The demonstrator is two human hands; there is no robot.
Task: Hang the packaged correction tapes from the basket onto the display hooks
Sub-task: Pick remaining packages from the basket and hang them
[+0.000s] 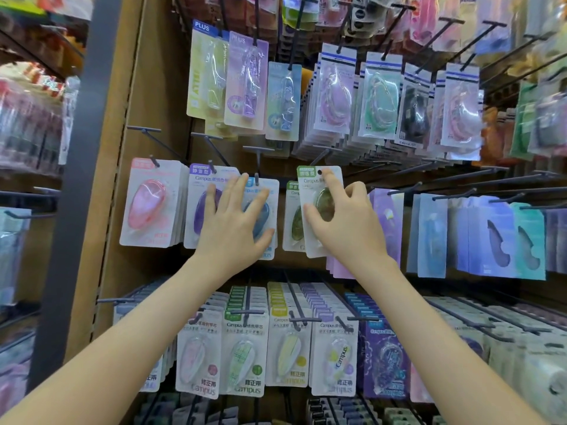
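Observation:
My right hand [343,222] grips a packaged green correction tape [317,185] and holds it up in the middle row, its hang hole just below the tip of a black display hook [319,157]. Another green pack [293,216] hangs directly behind it. My left hand [233,222] lies flat with fingers spread on the hanging blue pack [264,216], partly covering the purple pack [199,207] beside it. A pink pack [150,204] hangs further left. No basket is in view.
Rows of black hooks stick out toward me, several bare at the right [460,182]. Plus tapes [242,84] hang above, Campus refill packs [245,354] below. A brown side panel [135,118] bounds the display on the left.

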